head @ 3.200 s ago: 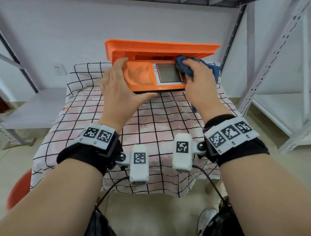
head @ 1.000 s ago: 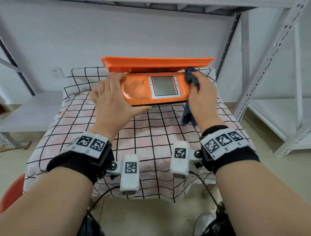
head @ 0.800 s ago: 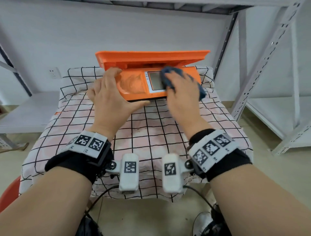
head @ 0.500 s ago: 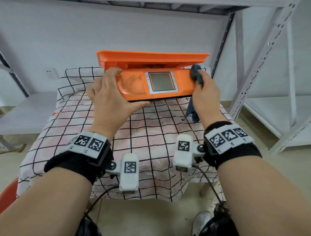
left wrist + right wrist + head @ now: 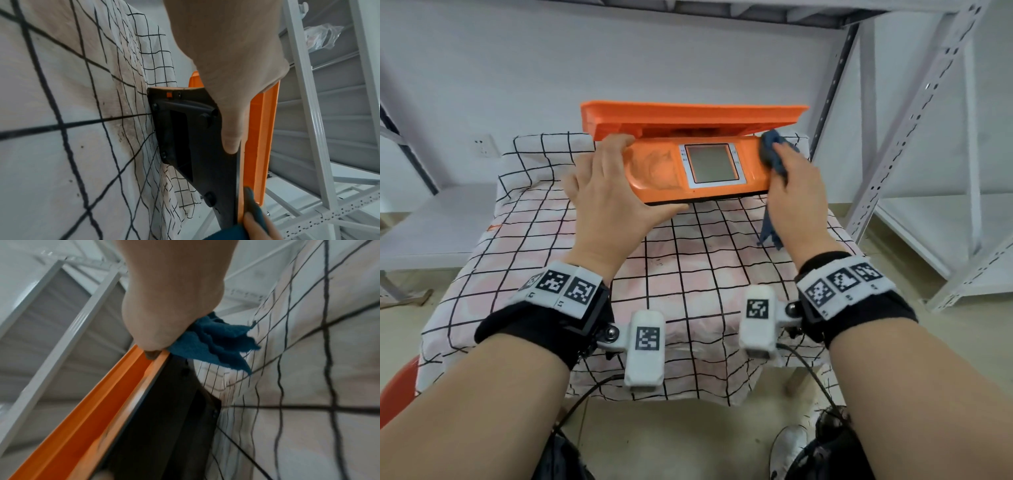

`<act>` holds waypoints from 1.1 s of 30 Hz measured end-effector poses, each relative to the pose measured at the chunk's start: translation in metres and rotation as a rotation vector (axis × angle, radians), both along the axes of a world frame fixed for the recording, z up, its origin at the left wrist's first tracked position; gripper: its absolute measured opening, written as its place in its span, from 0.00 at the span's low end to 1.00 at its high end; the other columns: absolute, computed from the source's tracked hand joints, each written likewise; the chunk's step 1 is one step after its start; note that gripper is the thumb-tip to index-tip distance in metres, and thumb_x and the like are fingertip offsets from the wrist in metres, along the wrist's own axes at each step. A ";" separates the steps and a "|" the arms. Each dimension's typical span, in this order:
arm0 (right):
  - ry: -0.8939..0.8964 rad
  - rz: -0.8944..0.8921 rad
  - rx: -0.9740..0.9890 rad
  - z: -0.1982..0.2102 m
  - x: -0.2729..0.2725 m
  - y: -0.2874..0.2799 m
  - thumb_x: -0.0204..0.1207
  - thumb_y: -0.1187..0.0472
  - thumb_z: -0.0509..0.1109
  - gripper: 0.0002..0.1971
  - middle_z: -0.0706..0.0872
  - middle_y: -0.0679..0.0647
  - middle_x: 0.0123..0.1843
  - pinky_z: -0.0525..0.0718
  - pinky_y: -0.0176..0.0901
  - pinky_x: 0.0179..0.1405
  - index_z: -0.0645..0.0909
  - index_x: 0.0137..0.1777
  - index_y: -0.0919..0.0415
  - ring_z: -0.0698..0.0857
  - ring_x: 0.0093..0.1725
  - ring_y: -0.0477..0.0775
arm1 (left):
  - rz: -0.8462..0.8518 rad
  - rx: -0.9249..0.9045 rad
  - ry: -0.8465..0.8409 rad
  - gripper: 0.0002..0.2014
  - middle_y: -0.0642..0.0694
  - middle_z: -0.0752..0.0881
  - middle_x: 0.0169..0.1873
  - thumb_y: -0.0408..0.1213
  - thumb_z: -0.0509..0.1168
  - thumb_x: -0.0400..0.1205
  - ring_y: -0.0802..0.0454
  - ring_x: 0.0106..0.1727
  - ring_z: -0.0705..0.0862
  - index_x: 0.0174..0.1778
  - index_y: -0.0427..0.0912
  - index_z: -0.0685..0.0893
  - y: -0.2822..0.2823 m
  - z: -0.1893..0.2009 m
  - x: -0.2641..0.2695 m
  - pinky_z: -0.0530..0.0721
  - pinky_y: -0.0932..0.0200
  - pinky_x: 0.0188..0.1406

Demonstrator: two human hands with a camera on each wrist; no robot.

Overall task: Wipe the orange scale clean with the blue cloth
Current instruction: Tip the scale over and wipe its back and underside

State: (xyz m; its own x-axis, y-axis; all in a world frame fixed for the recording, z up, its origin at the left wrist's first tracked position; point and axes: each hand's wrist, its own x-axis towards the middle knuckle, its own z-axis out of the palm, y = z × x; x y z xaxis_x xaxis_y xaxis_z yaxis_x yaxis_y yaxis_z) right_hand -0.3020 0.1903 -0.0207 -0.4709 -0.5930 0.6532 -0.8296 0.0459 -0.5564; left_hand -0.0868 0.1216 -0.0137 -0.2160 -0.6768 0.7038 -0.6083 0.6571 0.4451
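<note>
Two hands on orange scale (image 5: 664, 171) edges, right hand (image 5: 794, 192) gripping blue cloth (image 5: 774, 154)

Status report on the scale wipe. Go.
Left hand grips orange scale at its left end, tilted up. Right hand presses blue cloth on its right end. Checked tablecloth beneath; nothing in the way.

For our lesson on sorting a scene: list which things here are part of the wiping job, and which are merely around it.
Part of the job:
orange scale, tilted up
blue cloth, at the scale's right end
right hand, gripping the cloth
left hand, steadying the scale

Merely around:
checked tablecloth
metal shelving
wall socket
</note>
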 end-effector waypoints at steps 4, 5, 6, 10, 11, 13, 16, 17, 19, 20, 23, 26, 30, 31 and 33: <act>-0.099 0.013 -0.090 0.007 0.012 -0.007 0.75 0.65 0.56 0.22 0.83 0.58 0.65 0.75 0.56 0.68 0.78 0.68 0.63 0.79 0.65 0.59 | -0.006 0.007 0.024 0.50 0.50 0.76 0.65 0.66 0.75 0.54 0.47 0.63 0.72 0.70 0.45 0.70 0.001 0.000 -0.003 0.60 0.54 0.57; -0.009 0.036 -0.102 0.010 0.022 -0.011 0.73 0.66 0.57 0.21 0.85 0.60 0.62 0.77 0.59 0.66 0.81 0.64 0.65 0.81 0.62 0.62 | -0.006 0.015 0.035 0.50 0.50 0.76 0.65 0.66 0.75 0.54 0.48 0.64 0.71 0.70 0.45 0.70 0.001 0.000 -0.003 0.60 0.54 0.58; 0.114 0.075 -0.098 0.011 0.034 -0.015 0.69 0.68 0.59 0.20 0.87 0.62 0.58 0.78 0.61 0.63 0.83 0.60 0.67 0.83 0.59 0.64 | -0.004 0.018 0.043 0.51 0.50 0.76 0.65 0.67 0.74 0.54 0.48 0.64 0.71 0.70 0.45 0.70 0.001 0.000 -0.004 0.60 0.54 0.58; 0.320 0.156 0.003 0.018 0.060 -0.022 0.71 0.63 0.59 0.20 0.87 0.53 0.60 0.71 0.59 0.69 0.83 0.62 0.58 0.82 0.63 0.58 | 0.010 0.023 0.049 0.52 0.51 0.76 0.66 0.70 0.72 0.54 0.47 0.66 0.71 0.71 0.45 0.69 -0.002 0.000 -0.002 0.59 0.55 0.59; 0.322 0.114 0.045 0.019 0.056 -0.021 0.73 0.62 0.58 0.21 0.85 0.50 0.64 0.65 0.58 0.73 0.81 0.65 0.55 0.79 0.67 0.55 | 0.012 0.024 0.044 0.52 0.51 0.76 0.66 0.70 0.72 0.54 0.47 0.66 0.71 0.71 0.45 0.69 -0.002 0.000 -0.001 0.59 0.55 0.59; 0.313 0.025 0.113 0.020 0.042 -0.017 0.77 0.62 0.57 0.21 0.81 0.46 0.69 0.54 0.55 0.77 0.77 0.69 0.50 0.73 0.72 0.51 | 0.017 0.009 0.028 0.53 0.51 0.76 0.66 0.71 0.70 0.53 0.46 0.66 0.71 0.71 0.45 0.69 -0.003 0.001 0.000 0.59 0.54 0.58; 0.220 -0.032 0.132 0.021 0.031 -0.011 0.77 0.64 0.58 0.21 0.80 0.47 0.69 0.49 0.55 0.79 0.76 0.70 0.51 0.72 0.73 0.51 | 0.007 -0.002 0.007 0.53 0.50 0.77 0.65 0.72 0.67 0.52 0.46 0.64 0.72 0.70 0.45 0.70 0.000 0.000 -0.001 0.59 0.54 0.57; 0.211 -0.029 0.130 0.021 0.033 -0.013 0.76 0.64 0.57 0.21 0.81 0.47 0.68 0.51 0.56 0.79 0.77 0.69 0.52 0.73 0.72 0.52 | 0.003 -0.003 0.007 0.52 0.50 0.77 0.64 0.71 0.68 0.52 0.46 0.64 0.72 0.70 0.45 0.70 0.001 0.000 -0.001 0.59 0.54 0.57; 0.226 -0.004 0.152 0.023 0.041 -0.018 0.74 0.61 0.54 0.23 0.82 0.48 0.67 0.58 0.58 0.77 0.78 0.68 0.52 0.73 0.72 0.55 | 0.002 0.002 0.025 0.52 0.49 0.77 0.64 0.70 0.69 0.52 0.46 0.64 0.72 0.71 0.44 0.70 0.000 0.000 -0.001 0.59 0.55 0.57; 0.230 0.030 0.174 0.024 0.045 -0.021 0.74 0.61 0.54 0.24 0.81 0.47 0.68 0.57 0.59 0.78 0.77 0.69 0.51 0.72 0.73 0.54 | 0.005 0.011 0.042 0.53 0.49 0.77 0.64 0.69 0.70 0.52 0.46 0.65 0.72 0.71 0.44 0.69 -0.001 0.000 -0.001 0.59 0.55 0.58; 0.237 0.169 0.207 0.028 0.059 -0.026 0.77 0.63 0.57 0.23 0.79 0.46 0.71 0.50 0.55 0.79 0.75 0.71 0.48 0.68 0.77 0.51 | 0.022 0.031 0.070 0.53 0.50 0.77 0.64 0.68 0.75 0.53 0.47 0.66 0.71 0.72 0.46 0.69 -0.004 0.002 -0.001 0.62 0.52 0.62; 0.174 0.252 0.114 0.025 0.064 -0.020 0.78 0.62 0.58 0.19 0.83 0.44 0.63 0.57 0.44 0.66 0.79 0.65 0.47 0.74 0.68 0.50 | 0.021 0.040 0.061 0.53 0.51 0.76 0.64 0.69 0.74 0.54 0.48 0.66 0.70 0.72 0.47 0.68 -0.003 0.001 -0.001 0.61 0.54 0.62; 0.145 0.348 -0.039 0.010 0.065 -0.005 0.73 0.62 0.59 0.16 0.86 0.45 0.53 0.62 0.45 0.56 0.83 0.57 0.53 0.79 0.58 0.53 | 0.002 0.059 0.059 0.54 0.51 0.75 0.65 0.69 0.72 0.53 0.48 0.66 0.70 0.73 0.47 0.67 -0.003 0.001 0.002 0.62 0.52 0.63; 0.182 0.346 -0.057 0.006 0.062 -0.002 0.73 0.62 0.59 0.16 0.87 0.46 0.53 0.62 0.45 0.55 0.84 0.56 0.53 0.79 0.57 0.54 | 0.000 0.064 0.068 0.54 0.51 0.75 0.64 0.68 0.73 0.52 0.48 0.66 0.70 0.73 0.47 0.67 -0.003 0.001 0.002 0.63 0.50 0.64; 0.224 0.301 -0.094 0.001 0.051 0.003 0.72 0.60 0.57 0.17 0.88 0.47 0.52 0.62 0.44 0.54 0.84 0.54 0.55 0.80 0.55 0.55 | 0.000 0.071 0.083 0.54 0.51 0.75 0.64 0.66 0.77 0.53 0.48 0.65 0.69 0.73 0.48 0.67 -0.004 0.003 0.003 0.65 0.47 0.65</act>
